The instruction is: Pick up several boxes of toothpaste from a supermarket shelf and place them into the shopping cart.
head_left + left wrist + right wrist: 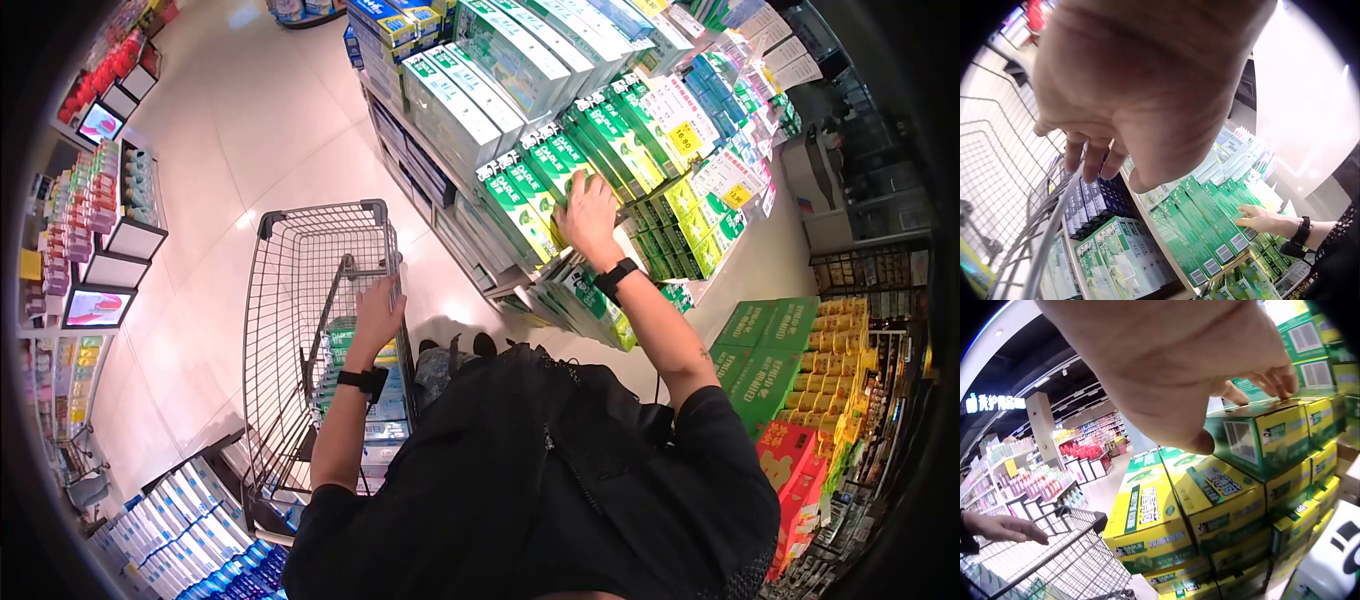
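Right hand point(588, 215), at two o'clock in the head view, lies on a green and yellow box point(1279, 434) at the top of a stack; its fingers are bent, with fingertips on the lid and the thumb by the near side. Whether it truly grips the box cannot be told. Left hand point(377, 315), toward nine o'clock, has loose, nearly straight fingers and holds nothing; it is at the right-hand rail of a wire shopping cart point(374, 212), though whether skin meets metal is unclear. Both wrists wear black bands point(615, 278), and the person's shirt point(520, 460) is black.

Inside the cart, green boxes point(341, 332) show partly through the mesh. More green and yellow boxes point(515, 205) (lettered DARLIE) stand in rows just beside the right hand, at one o'clock. Beyond them are large white and green boxes point(455, 95), with blue boxes point(385, 22) at eleven o'clock and a price card point(680, 125) at two.

Farther out, green cartons point(770, 345) sit at three o'clock, a red box point(790, 465) at four, blue and white packs point(190, 530) near eight, and shelved bottles point(98, 195) near ten, across a pale tiled floor point(250, 130).
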`<action>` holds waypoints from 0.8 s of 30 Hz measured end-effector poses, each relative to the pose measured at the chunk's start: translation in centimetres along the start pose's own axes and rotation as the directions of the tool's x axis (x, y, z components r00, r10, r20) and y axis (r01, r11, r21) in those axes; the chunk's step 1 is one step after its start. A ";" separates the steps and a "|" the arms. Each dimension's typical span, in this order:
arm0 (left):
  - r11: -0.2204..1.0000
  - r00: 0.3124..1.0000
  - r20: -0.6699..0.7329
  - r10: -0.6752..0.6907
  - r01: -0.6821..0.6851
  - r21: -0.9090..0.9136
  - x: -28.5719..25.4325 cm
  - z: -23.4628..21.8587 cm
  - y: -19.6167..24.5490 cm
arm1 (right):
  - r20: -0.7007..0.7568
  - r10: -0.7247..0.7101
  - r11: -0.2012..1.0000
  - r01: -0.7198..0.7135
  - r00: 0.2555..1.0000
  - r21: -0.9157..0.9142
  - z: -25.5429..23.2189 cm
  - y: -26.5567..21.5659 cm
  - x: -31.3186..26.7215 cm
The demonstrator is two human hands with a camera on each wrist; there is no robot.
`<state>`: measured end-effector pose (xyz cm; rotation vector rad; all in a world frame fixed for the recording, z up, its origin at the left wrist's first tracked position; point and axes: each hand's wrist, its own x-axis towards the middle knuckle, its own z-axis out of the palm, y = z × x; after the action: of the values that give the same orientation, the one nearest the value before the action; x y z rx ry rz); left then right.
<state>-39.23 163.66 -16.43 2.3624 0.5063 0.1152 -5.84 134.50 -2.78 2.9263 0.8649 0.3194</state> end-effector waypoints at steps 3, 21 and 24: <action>0.998 1.000 0.002 0.018 -0.018 -0.053 -0.2 0.9 0.7 | -0.054 0.005 1.000 -0.004 0.999 0.012 -0.7 -1.0 -0.7; 0.918 0.904 0.311 0.293 -0.176 -0.355 5.2 6.8 16.4 | 0.113 0.153 0.988 -0.156 0.982 0.018 -2.2 0.4 3.0; 0.893 0.871 0.371 0.323 -0.151 -0.424 6.2 9.3 18.7 | 0.141 0.155 0.987 -0.159 0.978 0.020 -2.0 0.7 2.3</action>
<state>-25.43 147.64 -11.33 1.9667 -0.0371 -0.1842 -4.02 135.19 -0.36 3.0092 0.6272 0.1100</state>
